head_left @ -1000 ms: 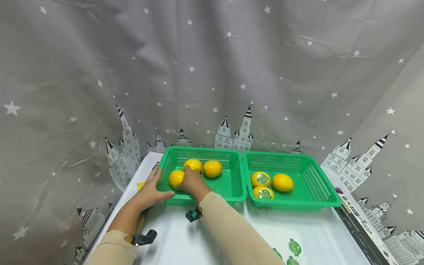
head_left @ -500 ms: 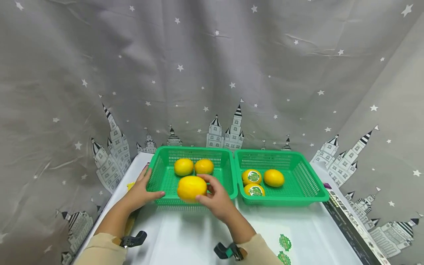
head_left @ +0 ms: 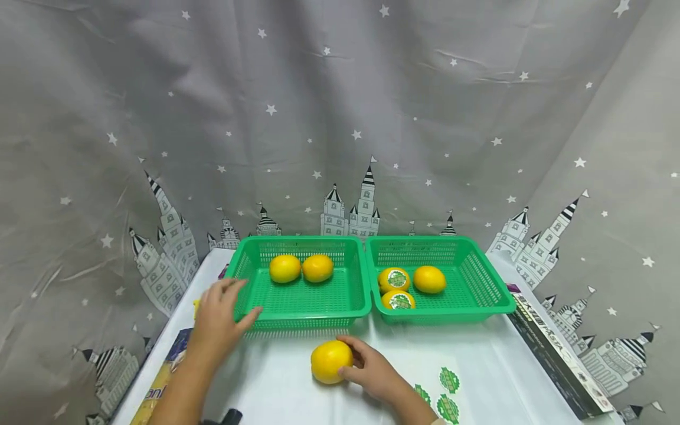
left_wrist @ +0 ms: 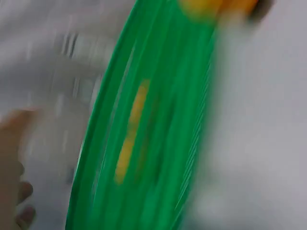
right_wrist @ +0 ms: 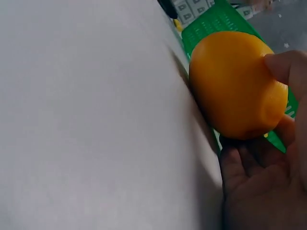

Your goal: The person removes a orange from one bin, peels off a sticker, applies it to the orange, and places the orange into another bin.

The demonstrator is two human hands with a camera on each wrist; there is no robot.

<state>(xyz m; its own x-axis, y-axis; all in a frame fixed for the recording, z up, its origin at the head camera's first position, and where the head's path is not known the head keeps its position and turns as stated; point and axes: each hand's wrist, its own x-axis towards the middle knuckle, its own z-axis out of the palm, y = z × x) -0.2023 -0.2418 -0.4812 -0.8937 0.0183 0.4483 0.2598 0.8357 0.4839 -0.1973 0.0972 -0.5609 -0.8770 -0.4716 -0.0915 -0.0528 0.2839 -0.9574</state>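
Observation:
My right hand (head_left: pixel 372 370) grips a yellow lemon (head_left: pixel 332 361) between thumb and fingers, at or just above the white tabletop in front of the left green basket (head_left: pixel 308 322). In the right wrist view the lemon (right_wrist: pixel 235 86) fills the grasp, with the thumb on its upper side. My left hand (head_left: pixel 216 319), fingers spread, is by that basket's left front corner and holds nothing. Two lemons (head_left: pixel 284 268) lie inside the left basket, side by side near the back. The left wrist view is blurred.
The right green basket (head_left: pixel 441 317) holds two lemons with green stickers (head_left: pixel 394 280) and a plain lemon (head_left: pixel 430 279). Several loose green stickers (head_left: pixel 448 380) lie on the table (head_left: pixel 276 383). A long black-and-white box (head_left: pixel 560 357) lies at right; a yellow-blue package (head_left: pixel 159 386) at left.
My right hand has lifted a lemon out of the left basket and brought it toward me, down to the table. My left hand has come away from the basket's side. The view has shifted.

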